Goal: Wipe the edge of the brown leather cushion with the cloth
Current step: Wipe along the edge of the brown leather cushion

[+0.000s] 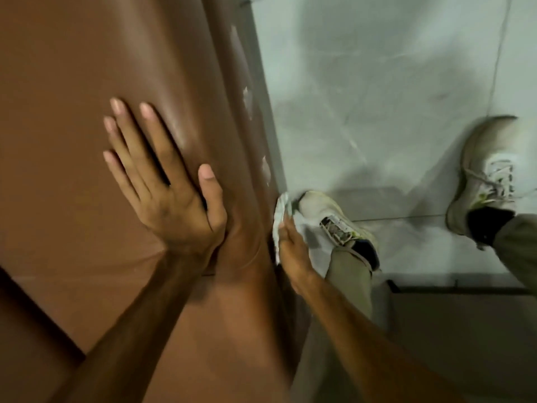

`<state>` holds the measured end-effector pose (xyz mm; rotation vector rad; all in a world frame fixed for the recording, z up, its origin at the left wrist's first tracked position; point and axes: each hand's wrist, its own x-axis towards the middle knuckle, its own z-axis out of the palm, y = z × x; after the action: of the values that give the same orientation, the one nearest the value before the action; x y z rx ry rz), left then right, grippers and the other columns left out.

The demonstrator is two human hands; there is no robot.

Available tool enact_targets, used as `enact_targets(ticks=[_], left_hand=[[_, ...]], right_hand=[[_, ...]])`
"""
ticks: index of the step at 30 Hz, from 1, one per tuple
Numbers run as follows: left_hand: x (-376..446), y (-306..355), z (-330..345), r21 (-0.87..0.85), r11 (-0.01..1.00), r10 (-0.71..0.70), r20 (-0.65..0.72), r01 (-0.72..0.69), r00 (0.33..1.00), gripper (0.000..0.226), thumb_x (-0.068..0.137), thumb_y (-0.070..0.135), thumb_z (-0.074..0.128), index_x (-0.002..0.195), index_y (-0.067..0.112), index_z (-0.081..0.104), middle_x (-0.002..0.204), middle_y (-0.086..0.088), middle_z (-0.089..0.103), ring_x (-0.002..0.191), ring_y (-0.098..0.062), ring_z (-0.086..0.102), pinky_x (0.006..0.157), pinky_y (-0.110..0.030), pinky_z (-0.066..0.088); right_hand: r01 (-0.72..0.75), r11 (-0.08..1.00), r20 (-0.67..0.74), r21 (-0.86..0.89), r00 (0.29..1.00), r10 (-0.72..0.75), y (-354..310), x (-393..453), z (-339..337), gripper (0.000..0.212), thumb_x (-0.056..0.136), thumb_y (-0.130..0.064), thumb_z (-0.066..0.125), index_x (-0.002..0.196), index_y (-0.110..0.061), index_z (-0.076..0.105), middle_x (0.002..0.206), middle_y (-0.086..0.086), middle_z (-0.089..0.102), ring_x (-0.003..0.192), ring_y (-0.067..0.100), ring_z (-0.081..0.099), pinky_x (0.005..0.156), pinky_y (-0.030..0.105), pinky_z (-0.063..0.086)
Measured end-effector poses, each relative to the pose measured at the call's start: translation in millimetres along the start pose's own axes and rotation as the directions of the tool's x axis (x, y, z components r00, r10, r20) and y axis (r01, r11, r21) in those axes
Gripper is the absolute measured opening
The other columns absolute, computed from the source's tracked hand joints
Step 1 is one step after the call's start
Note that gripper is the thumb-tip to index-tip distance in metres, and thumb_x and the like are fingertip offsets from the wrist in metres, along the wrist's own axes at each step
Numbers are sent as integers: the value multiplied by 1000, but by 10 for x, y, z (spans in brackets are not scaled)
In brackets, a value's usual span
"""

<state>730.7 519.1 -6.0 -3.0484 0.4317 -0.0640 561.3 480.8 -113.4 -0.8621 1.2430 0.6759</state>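
The brown leather cushion point(87, 112) fills the left half of the scene, its smooth top running from near to far with a soft sheen toward the right. Its right edge rolls over into a side face that drops toward the floor, and that face carries several pale, scuffed patches along its length. Creases gather in the leather near the rolled edge. The cloth point(281, 210) is small, white and crumpled, bunched into a narrow upright wad. It lies pressed against the cushion's right side face, low on the edge, at mid-depth in the scene.
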Motion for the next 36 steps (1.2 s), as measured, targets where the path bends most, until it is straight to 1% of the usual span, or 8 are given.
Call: enact_targets(ticks=[3, 7, 12, 15, 19, 25, 30, 36], left_hand=[[-10, -20, -36, 8, 1000, 4, 22, -4, 1000, 73, 112, 39, 29, 173, -1, 26, 179, -31, 27, 170, -45, 24, 139, -62, 25], [-37, -80, 46, -24, 999, 28, 45, -27, 999, 73, 112, 38, 31, 173, -1, 24, 180, -30, 25, 171, -44, 21, 142, -59, 21], [45, -88, -45, -95, 995, 22, 117, -11, 993, 75, 112, 40, 35, 176, 5, 17, 184, -24, 15, 174, -39, 12, 143, -57, 13], [439, -17, -77, -68, 997, -28, 116, 36, 993, 74, 114, 38, 36, 177, 6, 14, 186, -19, 12, 175, -37, 9, 143, -60, 14], [1099, 96, 12, -64, 998, 1, 56, 2, 998, 74, 117, 40, 38, 176, 4, 15, 186, -22, 12, 174, -40, 10, 142, -62, 15], [1724, 44, 189, -29, 999, 30, -24, -31, 999, 75, 115, 43, 37, 176, 4, 21, 184, -24, 16, 173, -42, 12, 143, -61, 11], [1897, 151, 131, 34, 999, 17, -89, -14, 996, 72, 114, 42, 40, 175, 6, 25, 183, -23, 23, 172, -40, 19, 141, -61, 20], [1874, 134, 313, 83, 996, 35, -128, -24, 991, 75, 110, 47, 28, 173, 5, 31, 180, -26, 29, 170, -41, 26, 141, -58, 21]], right_hand=[[128, 988, 74, 87, 988, -134, -187, -353, 62, 50, 109, -29, 43, 155, -49, 39, 170, -17, 31, 157, 4, 29, 131, 37, 24], [283, 958, 48, -49, 959, -280, -722, 363, 214, 49, 111, -31, 41, 160, -32, 37, 169, -6, 35, 153, 9, 33, 126, 30, 27], [108, 984, 94, -143, 991, -95, -454, 383, -61, 48, 113, -31, 34, 161, -30, 33, 161, 6, 47, 151, 26, 44, 109, 19, 31], [91, 992, 129, -89, 988, -79, -320, -142, -128, 50, 110, -32, 42, 157, -46, 33, 162, -8, 45, 144, 12, 51, 110, 19, 41], [289, 956, 126, -56, 952, -280, -947, -8, 203, 52, 108, -44, 41, 159, -45, 32, 173, -10, 28, 160, 12, 25, 131, 44, 25], [328, 937, 71, -119, 944, -321, -1419, 853, 243, 52, 111, -44, 34, 162, -37, 31, 170, -4, 36, 157, 19, 32, 129, 34, 24], [243, 969, 104, -44, 966, -238, -969, 84, 136, 52, 112, -37, 36, 163, -41, 24, 172, -17, 24, 158, 3, 22, 132, 34, 19], [486, 872, 52, -56, 874, -484, -2332, 842, 587, 49, 111, -37, 40, 160, -33, 38, 168, -5, 38, 153, 7, 36, 126, 27, 29]])
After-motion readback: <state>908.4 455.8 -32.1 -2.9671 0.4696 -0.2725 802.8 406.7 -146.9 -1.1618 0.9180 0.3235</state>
